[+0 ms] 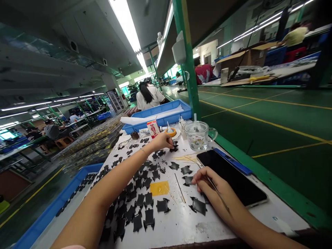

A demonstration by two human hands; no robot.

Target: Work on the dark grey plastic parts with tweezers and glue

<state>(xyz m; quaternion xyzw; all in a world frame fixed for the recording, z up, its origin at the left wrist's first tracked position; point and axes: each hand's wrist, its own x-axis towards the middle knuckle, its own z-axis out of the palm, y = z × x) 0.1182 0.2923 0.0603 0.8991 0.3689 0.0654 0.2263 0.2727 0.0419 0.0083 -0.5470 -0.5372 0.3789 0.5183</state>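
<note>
My left hand (163, 141) reaches to the far part of the white table, its fingertips closed on a small black plastic part (174, 147). Nearer to me, my right hand (210, 181) is curled around a slim metal tool (220, 199) that lies back across the palm; its tip is hard to see. Below and left of the right hand lies a black plastic part (199, 206), and another black part (187, 180) sits at its fingertips. Many similar parts are spread to the left, around a yellow film square (159, 188). Tiny black pieces (162, 170) lie in a loose pile.
A phone (230, 176) and a blue ruler-like strip (233, 162) lie on the right. Behind them stand a glass cup (197, 136) of liquid, a roll of orange tape (170, 132) and a red-white box (153, 128). Blue trays (166, 121) flank the table; wooden sticks (185, 158) lie mid-table.
</note>
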